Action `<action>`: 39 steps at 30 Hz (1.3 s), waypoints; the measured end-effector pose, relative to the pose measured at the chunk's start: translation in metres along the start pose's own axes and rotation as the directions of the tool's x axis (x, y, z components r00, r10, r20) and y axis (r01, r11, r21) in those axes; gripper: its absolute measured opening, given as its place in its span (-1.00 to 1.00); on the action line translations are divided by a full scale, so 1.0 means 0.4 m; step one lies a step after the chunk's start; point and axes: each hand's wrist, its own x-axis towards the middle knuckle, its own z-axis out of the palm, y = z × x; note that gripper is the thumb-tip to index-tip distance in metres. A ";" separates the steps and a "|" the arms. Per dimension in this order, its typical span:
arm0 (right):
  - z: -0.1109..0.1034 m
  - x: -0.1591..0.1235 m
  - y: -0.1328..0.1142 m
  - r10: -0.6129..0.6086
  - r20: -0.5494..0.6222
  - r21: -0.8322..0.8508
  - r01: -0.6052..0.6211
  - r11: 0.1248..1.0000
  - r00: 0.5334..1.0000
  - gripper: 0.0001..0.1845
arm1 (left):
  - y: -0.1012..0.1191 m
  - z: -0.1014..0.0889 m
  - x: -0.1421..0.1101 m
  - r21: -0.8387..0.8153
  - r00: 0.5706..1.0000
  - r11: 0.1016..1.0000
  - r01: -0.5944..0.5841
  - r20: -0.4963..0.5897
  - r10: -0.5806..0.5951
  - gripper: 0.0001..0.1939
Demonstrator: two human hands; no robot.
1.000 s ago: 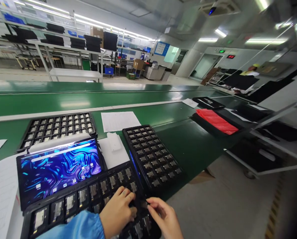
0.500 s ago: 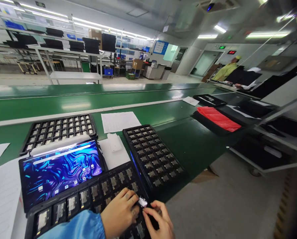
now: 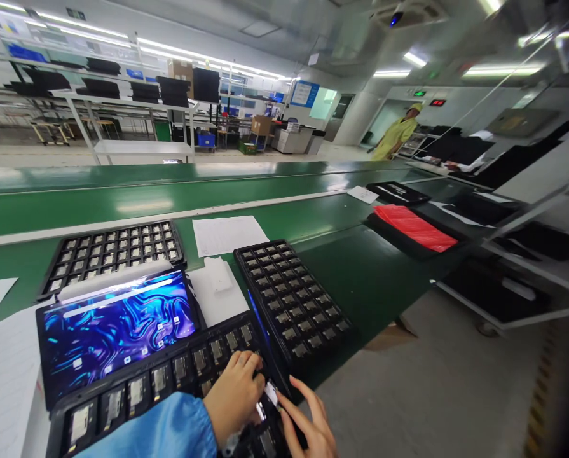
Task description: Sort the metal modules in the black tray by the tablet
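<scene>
My left hand point(image 3: 235, 395), in a blue sleeve, rests curled on the near black tray point(image 3: 122, 397) of small metal components. Its fingertips pinch a small shiny component point(image 3: 271, 394) at the tray's right end. My right hand point(image 3: 309, 425) is just right of it at the bottom edge, fingers spread, fingertips close to the component and the tray's corner. A lit tablet point(image 3: 115, 331) with blue wallpaper lies behind the tray.
A second black tray point(image 3: 291, 305) lies to the right and a third point(image 3: 112, 251) behind the tablet, on a green conveyor table point(image 3: 313, 219). White sheets point(image 3: 227, 234), a red pad point(image 3: 415, 228) and dark racks sit further right. A person in yellow point(image 3: 396, 135) stands far back.
My hands lifted a small component out of the near tray and moved slightly up and right. My right fingers have spread. The person in yellow walked left.
</scene>
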 end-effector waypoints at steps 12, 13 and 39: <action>0.016 0.003 -0.010 0.078 -0.013 0.047 -0.077 0.996 0.997 -0.73 | -0.033 0.014 -0.041 0.037 0.986 0.986 -0.161 -0.046 0.163 -0.76; 0.013 0.006 -0.012 0.091 -0.015 0.061 -0.090 0.994 0.996 -0.73 | -0.030 0.010 -0.044 -0.009 0.992 0.993 -0.117 -0.043 0.117 -0.75; -0.050 0.111 -0.045 0.253 0.372 0.629 -0.443 0.639 0.893 -0.63 | -0.036 -0.062 -0.136 -0.853 0.991 0.509 0.118 0.072 -0.109 -0.34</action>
